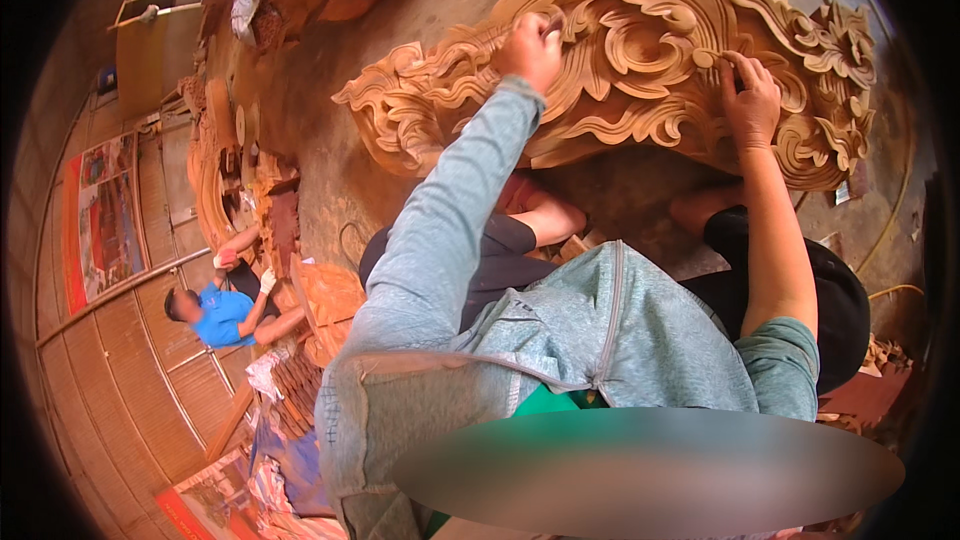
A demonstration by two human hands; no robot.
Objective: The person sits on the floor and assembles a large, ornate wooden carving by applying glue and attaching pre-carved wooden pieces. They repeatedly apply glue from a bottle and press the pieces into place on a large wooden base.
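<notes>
1. Carving (640,45): long, arched wooden panel, pale brown, covered in deep-cut scrolls and leaf curls, edge ragged with leaf tips. Lies in front of the person's knees, under both hands.
2. Co-worker (225,318): blue shirt, pale gloves, well left of the carving.
3. Curved wood (212,190): piled left of the carving.
4. Left hand (530,52): fingers curled over the carving's left half, hiding some scrollwork; blurred, cannot tell what it grips.
5. Right hand (752,100): fingers part-bent on the carving's right half, beside a pale disc (705,58); cannot tell whether it is held.
6. Yellow cord (895,289): right of the carving.
</notes>
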